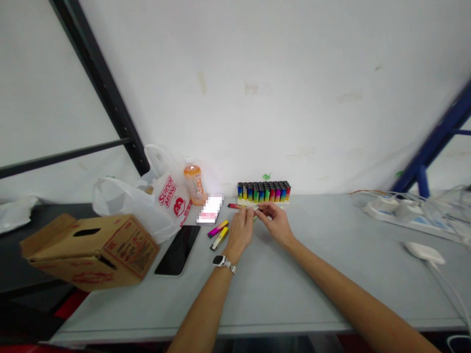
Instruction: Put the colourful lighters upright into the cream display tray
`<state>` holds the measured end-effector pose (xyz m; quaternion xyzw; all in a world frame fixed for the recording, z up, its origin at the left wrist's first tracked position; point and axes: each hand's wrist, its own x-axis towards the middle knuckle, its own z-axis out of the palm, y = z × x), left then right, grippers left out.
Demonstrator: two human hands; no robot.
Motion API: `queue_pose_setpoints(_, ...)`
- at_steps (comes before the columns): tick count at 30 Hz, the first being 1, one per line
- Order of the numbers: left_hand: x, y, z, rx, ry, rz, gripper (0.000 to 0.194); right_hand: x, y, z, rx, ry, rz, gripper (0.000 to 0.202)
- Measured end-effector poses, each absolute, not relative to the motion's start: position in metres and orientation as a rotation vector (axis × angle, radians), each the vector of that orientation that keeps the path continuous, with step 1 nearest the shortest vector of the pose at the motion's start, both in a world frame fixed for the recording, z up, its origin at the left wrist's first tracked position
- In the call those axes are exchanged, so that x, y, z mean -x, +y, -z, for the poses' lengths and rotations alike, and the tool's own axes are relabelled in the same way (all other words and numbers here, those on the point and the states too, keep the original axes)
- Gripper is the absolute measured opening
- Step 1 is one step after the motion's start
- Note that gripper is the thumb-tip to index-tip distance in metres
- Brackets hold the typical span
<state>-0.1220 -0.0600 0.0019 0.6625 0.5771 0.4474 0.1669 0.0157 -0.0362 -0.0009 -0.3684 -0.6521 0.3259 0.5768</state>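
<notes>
My left hand (241, 228), with a watch (219, 261) on its wrist, has its fingers pressed together. The fingertips of my right hand (274, 221) meet them in a pinch. Between them shows a small pale and greenish bit that I cannot make out, mostly hidden by the fingers. Just behind stands a tray (263, 202) packed with colourful black-topped lighters (263, 192). A red lighter (235, 206) lies beyond my left hand. To its left are a purple and yellow lighter (218, 229) and a yellow lighter (220, 239).
On the left are a black phone (178, 251), a cardboard box (127, 252), a white plastic bag (142, 202), an orange drink bottle (194, 184) and a blurred bright rectangle (211, 209). A power strip (412, 220), cables and a white puck-like device (424, 252) lie on the right.
</notes>
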Motion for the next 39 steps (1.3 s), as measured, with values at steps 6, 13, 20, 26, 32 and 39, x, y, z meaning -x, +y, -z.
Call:
queue_pose_setpoints(6,0.139,-0.049,0.002,-2.145,1.992,-1.036,0.045,-0.021,0.006,-0.022,0.963,-1.741,-0.428,0.016)
queue_pose_setpoints(13,0.138,-0.043,0.007,-2.304,2.088,-0.682,0.055,-0.008,0.051,-0.039,0.974,-2.076,-0.166,0.006)
queue_pose_setpoints(20,0.137,-0.047,0.002,-2.419,2.085,-0.67,0.039,-0.002,0.056,-0.044,1.107,-2.214,-0.104,0.009)
queue_pose_setpoints(26,0.136,-0.047,-0.001,-2.415,2.061,-0.596,0.04,-0.005,0.052,-0.046,1.122,-2.275,0.151,0.02)
queue_pose_setpoints(32,0.138,-0.046,0.002,-2.352,1.926,-0.746,0.034,-0.01,0.044,-0.042,1.214,-2.251,0.244,0.029)
queue_pose_setpoints(39,0.139,-0.041,0.0,-2.016,1.519,-1.301,0.024,-0.014,0.01,-0.019,1.09,-2.082,0.036,0.038)
